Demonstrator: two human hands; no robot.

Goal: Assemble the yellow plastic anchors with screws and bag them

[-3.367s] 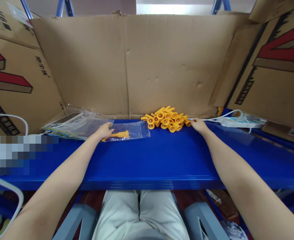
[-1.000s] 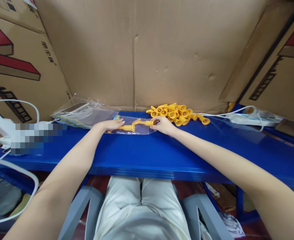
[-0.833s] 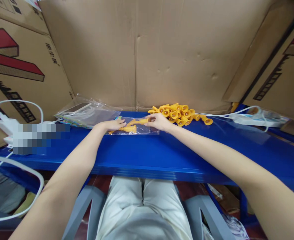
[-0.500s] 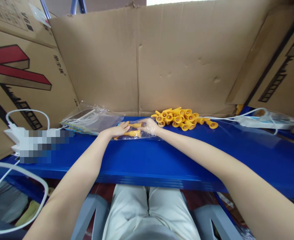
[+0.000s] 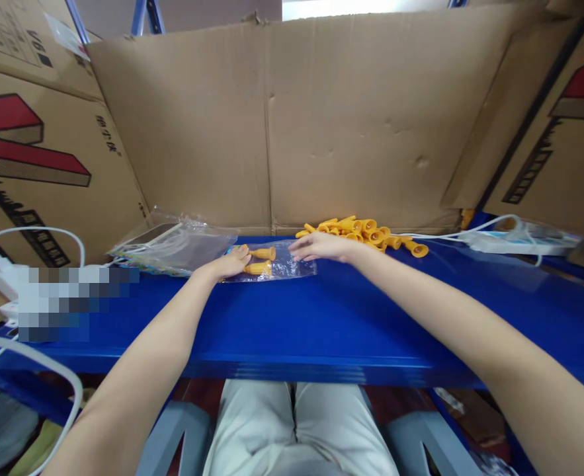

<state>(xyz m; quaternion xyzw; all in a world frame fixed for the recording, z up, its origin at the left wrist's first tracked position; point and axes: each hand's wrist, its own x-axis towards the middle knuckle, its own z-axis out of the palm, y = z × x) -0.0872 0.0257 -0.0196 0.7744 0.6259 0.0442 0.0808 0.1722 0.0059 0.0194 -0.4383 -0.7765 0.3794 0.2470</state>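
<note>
A small clear plastic bag (image 5: 286, 268) lies on the blue table (image 5: 321, 317) with two yellow trumpet-shaped pieces (image 5: 260, 260) inside it. My left hand (image 5: 227, 265) rests on the bag's left end, fingers pressed down on it. My right hand (image 5: 321, 246) hovers just past the bag's right end with fingers stretched out and nothing in them. Behind that hand lies a pile of several more yellow trumpet pieces (image 5: 371, 233) against the cardboard wall.
A stack of clear plastic bags (image 5: 172, 243) sits left of the small bag. White cables and a power strip (image 5: 514, 239) lie at the right, a white charger and cord (image 5: 4, 277) at the left. Cardboard sheets (image 5: 272, 125) wall in the table.
My right hand took a yellow piece from the pile, slid it into the bag beside the first one, and has now drawn back out, open. The left hand stayed on the bag.
</note>
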